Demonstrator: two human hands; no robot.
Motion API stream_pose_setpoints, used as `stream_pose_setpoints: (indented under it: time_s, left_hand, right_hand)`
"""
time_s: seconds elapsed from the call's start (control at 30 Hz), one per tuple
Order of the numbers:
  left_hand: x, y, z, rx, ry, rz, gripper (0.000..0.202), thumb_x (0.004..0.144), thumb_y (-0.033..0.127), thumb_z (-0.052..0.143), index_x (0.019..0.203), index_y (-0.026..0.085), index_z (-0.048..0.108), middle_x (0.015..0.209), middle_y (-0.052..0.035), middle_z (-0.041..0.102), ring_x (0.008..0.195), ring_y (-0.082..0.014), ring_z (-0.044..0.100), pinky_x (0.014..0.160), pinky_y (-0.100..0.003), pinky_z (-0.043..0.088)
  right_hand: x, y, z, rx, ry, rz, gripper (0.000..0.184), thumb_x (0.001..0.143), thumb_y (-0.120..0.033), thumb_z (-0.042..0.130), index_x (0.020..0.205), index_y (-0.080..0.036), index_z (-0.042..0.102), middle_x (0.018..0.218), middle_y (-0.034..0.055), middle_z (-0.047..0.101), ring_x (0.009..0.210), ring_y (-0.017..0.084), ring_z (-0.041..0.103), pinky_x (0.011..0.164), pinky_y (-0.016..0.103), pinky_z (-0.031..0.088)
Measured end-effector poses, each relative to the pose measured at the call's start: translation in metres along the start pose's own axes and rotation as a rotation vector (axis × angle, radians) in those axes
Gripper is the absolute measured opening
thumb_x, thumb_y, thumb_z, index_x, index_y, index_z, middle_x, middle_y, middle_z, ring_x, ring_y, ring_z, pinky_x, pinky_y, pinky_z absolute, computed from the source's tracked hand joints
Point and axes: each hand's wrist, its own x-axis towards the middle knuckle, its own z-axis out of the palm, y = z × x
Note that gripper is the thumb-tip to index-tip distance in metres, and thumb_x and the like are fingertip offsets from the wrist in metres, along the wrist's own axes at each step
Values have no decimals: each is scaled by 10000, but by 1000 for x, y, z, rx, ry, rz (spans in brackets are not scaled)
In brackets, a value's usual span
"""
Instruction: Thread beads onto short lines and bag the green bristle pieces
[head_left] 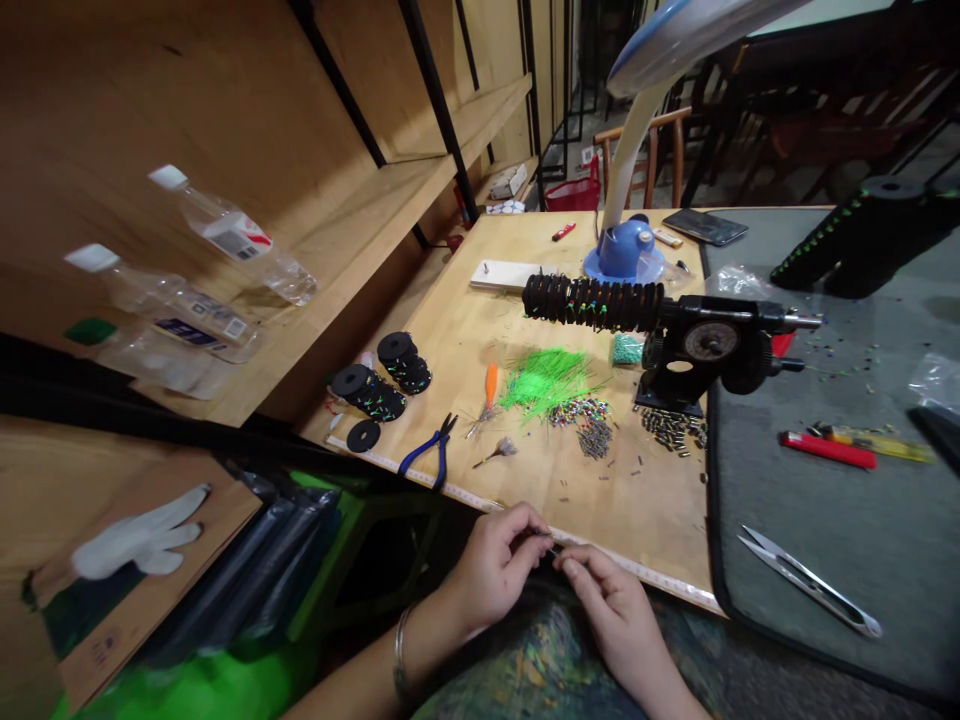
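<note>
My left hand and my right hand meet at the near edge of the wooden board, over my lap. Both are closed in a pinch on a small dark piece held between the fingertips; it is too small to name. A bangle sits on my left wrist. Farther up the board lie a heap of green strands, a pile of coloured beads and a pile of small dark metal parts.
A black clamp tool carries a rod of stacked black rings. Blue pliers, black discs, an orange tool, snips, a red lighter, a blue lamp base and shelf bottles surround the work.
</note>
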Motion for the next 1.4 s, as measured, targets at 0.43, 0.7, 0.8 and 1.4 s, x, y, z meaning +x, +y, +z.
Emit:
stream_pose_setpoints:
  time_s: [0.43,0.7,0.8,1.4]
  left_hand:
    - [13,-6,-24,-155,176,-81,145,851,299,596,774,179,571,590,24,577,563,-125,549,588,-227,409]
    - [2,-6,-17,-307,-53,-150,258,754,329,730,896,145,618,684,41,497,639,-106,462,628,-218,377]
    - [1,-4,-9,-332,-121,-198,325,718,353,761,931,131,656,593,91,368,540,-76,318,540,-202,281]
    - [7,21,-5,9,-83,-11,154,819,241,617,726,136,681,626,-3,625,550,-99,481,534,-201,351]
  right_hand:
    - [-1,2,-2,97,125,147,420,789,-592,591,702,-182,564,469,-88,326,383,73,279,414,214,219]
    - [-1,0,-2,186,85,147,562,805,-705,593,814,-145,635,454,-76,386,417,70,327,450,205,263]
    - [-1,2,-3,175,59,148,553,817,-699,586,815,-148,628,468,-72,401,430,73,339,462,207,275]
    - [2,-38,-24,-162,-60,-70,461,902,-468,576,1273,-195,560,1147,130,691,1050,236,649,878,319,514]
